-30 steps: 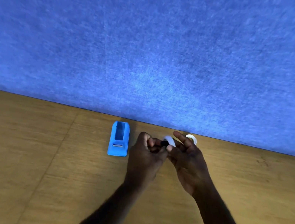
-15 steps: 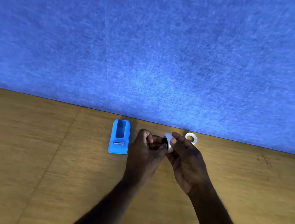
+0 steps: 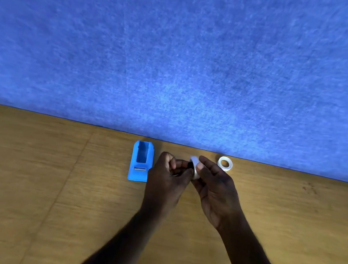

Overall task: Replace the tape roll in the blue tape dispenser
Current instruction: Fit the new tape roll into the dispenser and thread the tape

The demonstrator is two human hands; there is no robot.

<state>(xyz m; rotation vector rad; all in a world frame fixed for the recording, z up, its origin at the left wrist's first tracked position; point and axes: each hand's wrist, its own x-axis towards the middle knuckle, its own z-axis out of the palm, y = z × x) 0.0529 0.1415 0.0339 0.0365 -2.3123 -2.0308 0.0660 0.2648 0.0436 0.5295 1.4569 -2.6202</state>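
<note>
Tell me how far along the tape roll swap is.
Done: the blue dispenser sits on the table with its roll bay empty. In hand: the left hand and right hand hold a white roll with a dark piece at its centre. Left: seating a roll in the dispenser; another white roll lies by the wall.

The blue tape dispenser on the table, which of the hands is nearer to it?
Left. The left hand is right beside the blue tape dispenser; the right hand is farther off, beyond the left.

no legible text — none anywhere
</note>
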